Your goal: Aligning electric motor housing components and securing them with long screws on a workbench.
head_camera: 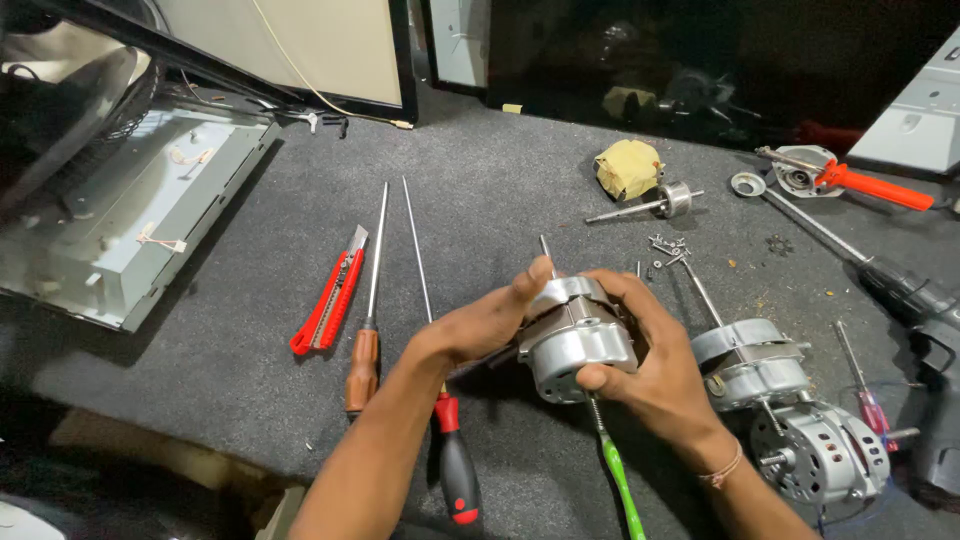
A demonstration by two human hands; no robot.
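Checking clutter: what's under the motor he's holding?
Under the silver motor, held by the left hand and right hand, a green-handled screwdriver pokes out on the grey mat. Its tip is hidden by the motor and hand.

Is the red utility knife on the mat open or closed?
Open, it seems: the red utility knife lies on the grey mat with a pale blade tip showing at its far end, left of the brown-handled screwdriver.

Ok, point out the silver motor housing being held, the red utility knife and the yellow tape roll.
Silver metal motor housing (578,340): head view, bare side casing.
Red utility knife (328,305): head view, handle middle.
Yellow tape roll (628,167): head view, top face.
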